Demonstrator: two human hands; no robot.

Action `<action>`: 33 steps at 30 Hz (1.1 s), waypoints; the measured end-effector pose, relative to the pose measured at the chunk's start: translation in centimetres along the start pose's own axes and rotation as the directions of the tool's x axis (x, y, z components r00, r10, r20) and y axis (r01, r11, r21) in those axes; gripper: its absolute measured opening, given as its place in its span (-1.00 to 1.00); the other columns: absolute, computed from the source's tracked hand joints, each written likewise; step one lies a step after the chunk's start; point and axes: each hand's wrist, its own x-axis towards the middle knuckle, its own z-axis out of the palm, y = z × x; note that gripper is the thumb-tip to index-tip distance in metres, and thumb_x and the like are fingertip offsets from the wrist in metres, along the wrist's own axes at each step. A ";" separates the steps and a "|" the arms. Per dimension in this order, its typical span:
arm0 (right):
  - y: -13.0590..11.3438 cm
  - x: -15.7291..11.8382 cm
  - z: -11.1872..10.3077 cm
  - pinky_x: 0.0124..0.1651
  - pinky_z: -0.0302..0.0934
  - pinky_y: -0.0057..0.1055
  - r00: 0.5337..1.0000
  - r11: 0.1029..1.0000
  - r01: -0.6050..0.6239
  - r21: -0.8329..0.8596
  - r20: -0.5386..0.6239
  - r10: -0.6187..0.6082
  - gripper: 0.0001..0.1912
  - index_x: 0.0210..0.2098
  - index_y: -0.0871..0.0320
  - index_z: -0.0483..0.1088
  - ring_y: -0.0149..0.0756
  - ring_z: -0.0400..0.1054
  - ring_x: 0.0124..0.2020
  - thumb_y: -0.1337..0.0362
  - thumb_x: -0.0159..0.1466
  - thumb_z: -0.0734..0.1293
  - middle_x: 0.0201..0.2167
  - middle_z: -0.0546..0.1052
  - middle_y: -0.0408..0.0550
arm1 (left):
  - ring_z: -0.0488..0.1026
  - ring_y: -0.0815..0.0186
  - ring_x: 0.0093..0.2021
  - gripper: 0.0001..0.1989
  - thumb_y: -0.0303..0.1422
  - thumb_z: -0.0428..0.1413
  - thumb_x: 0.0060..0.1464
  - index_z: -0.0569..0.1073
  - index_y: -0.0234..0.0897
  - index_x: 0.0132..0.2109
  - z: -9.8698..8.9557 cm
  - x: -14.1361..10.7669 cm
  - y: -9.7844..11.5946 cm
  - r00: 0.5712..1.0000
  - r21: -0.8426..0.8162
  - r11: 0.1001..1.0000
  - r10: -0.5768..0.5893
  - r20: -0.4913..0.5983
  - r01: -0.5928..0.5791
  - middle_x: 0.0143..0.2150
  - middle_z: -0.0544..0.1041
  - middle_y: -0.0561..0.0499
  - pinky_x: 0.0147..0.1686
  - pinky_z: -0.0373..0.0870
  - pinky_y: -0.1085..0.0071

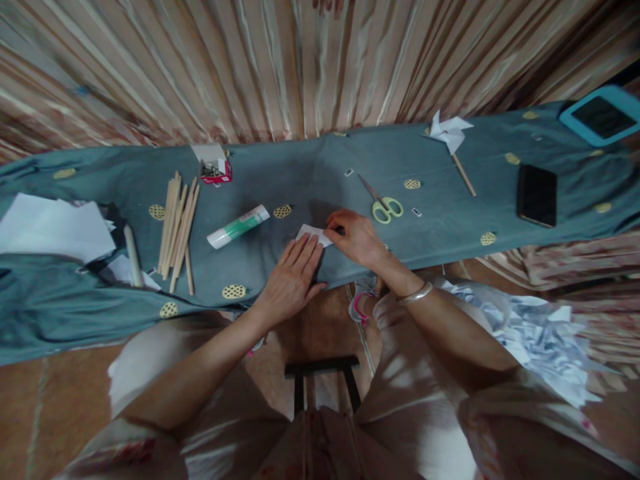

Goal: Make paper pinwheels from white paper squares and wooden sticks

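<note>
A small piece of folded white paper (311, 231) lies near the front edge of the cloth-covered table. My left hand (293, 277) rests flat on it, fingers stretched out and covering its lower left part. The thumb and fingertips of my right hand (356, 238), which wears a bracelet, pinch the paper's right end. To the left lies a green and white glue stick (239, 227). Scissors with light green handles (386, 210) lie, blades apart, just beyond my right hand.
Wooden sticks (177, 230) lie left, near a red box of small metal pieces (216, 171). White paper sheets (55, 227) are at far left. A paper pinwheel (450, 133), phone (537, 195) and blue-framed device (603, 117) lie right. Crumpled paper (540, 340) is beside my leg.
</note>
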 end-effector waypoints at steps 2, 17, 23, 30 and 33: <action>0.0 0.0 0.0 -0.02 0.31 -0.25 1.000 1.000 0.004 -0.002 -0.003 -0.004 -0.88 -0.43 0.12 0.48 -0.17 0.47 -0.16 0.37 0.23 0.34 -0.24 0.61 0.00 | -0.04 -0.10 0.49 -0.25 -0.11 0.02 0.30 0.02 -0.49 0.43 0.0 0.0 0.0 1.000 -0.015 1.000 -0.003 -0.002 0.003 0.44 0.14 -0.44 0.39 0.04 -0.16; -0.2 -1.5 -0.1 0.12 0.27 -0.13 0.997 0.992 0.077 -0.096 -0.023 -0.080 -0.92 -0.25 0.15 0.47 -0.05 0.43 -0.04 0.28 0.29 0.35 -0.16 0.58 0.08 | 0.00 -0.12 0.48 -0.25 -0.13 0.03 0.30 0.01 -0.50 0.43 -0.1 0.1 0.1 1.000 -0.004 1.000 -0.002 0.008 0.002 0.44 0.14 -0.44 0.38 0.08 -0.13; -0.1 -2.5 0.1 0.19 0.26 -0.08 0.993 0.992 0.100 -0.071 -0.057 -0.104 -0.80 -0.14 0.17 0.47 -0.01 0.40 0.05 0.21 0.28 0.40 -0.02 0.56 0.13 | -0.01 -0.12 0.48 -0.24 -0.13 0.02 0.30 0.01 -0.53 0.43 0.1 0.0 0.1 1.000 0.008 1.000 0.002 0.002 -0.002 0.44 0.12 -0.46 0.38 0.07 -0.13; -0.1 -2.7 0.1 0.24 0.22 -0.01 0.996 0.997 0.069 -0.032 -0.062 -0.071 -0.78 -0.11 0.14 0.47 0.00 0.39 0.09 0.22 0.26 0.39 0.04 0.54 0.13 | -0.03 -0.12 0.49 -0.25 -0.18 0.06 0.28 0.01 -0.49 0.44 -0.1 0.0 0.1 1.000 -0.004 1.000 -0.003 0.025 0.003 0.45 0.11 -0.44 0.37 0.08 -0.15; -0.2 -2.7 0.1 0.23 0.23 -0.03 0.996 0.998 0.059 -0.017 -0.069 -0.060 -0.78 -0.13 0.16 0.47 -0.01 0.39 0.07 0.25 0.24 0.40 0.01 0.55 0.13 | -0.02 -0.14 0.48 -0.26 -0.19 0.08 0.26 0.06 -0.54 0.41 -0.1 0.1 0.2 1.000 0.016 1.000 0.003 0.027 -0.003 0.44 0.12 -0.46 0.37 0.08 -0.14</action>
